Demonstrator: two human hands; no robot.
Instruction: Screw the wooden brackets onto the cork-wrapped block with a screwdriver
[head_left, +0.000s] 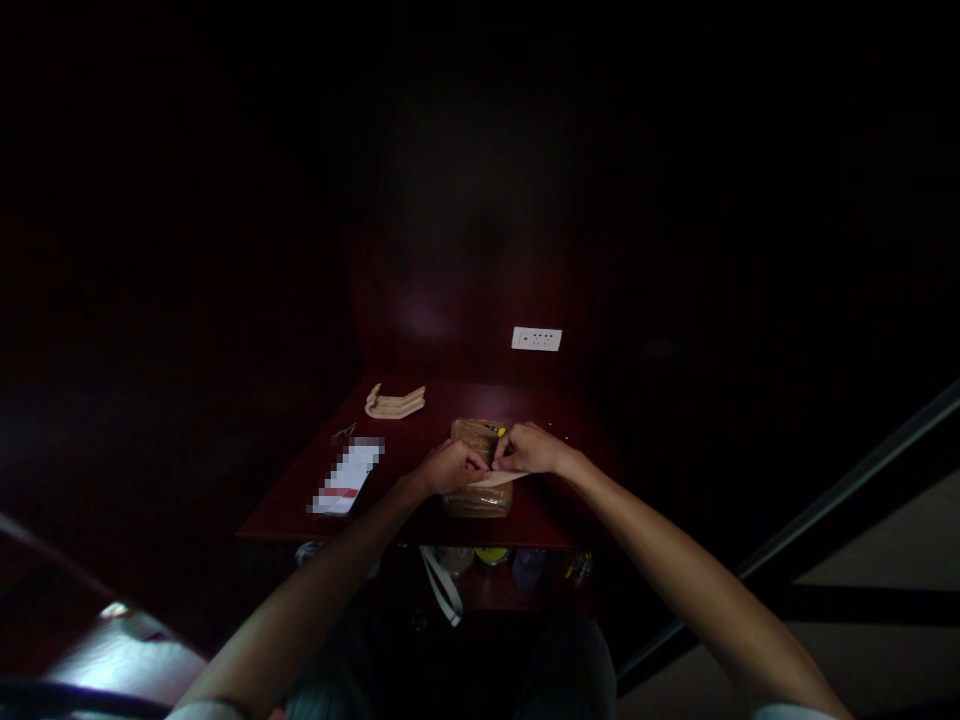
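Note:
A pale tan flat strip [504,480] lies across a block-shaped package [478,503] wrapped in shiny brown tape on the dark red desk. My left hand [456,467] rests over the package, its fingers closed on the strip's left part. From the other side my right hand [529,449] reaches in, thumb and fingertips pinched together just above the strip. Between the fingertips there may be something small and dark, too small to name. A yellow and black object [496,430] lies on the package's far end, partly hidden by my right hand.
On the desk's left are a phone [349,478] with a blurred screen, a small metal item [344,431] and several nested tan curved pieces [395,403]. A white socket plate [536,339] is on the back wall. Below, a shelf holds jars and a hanging pale strap [442,588].

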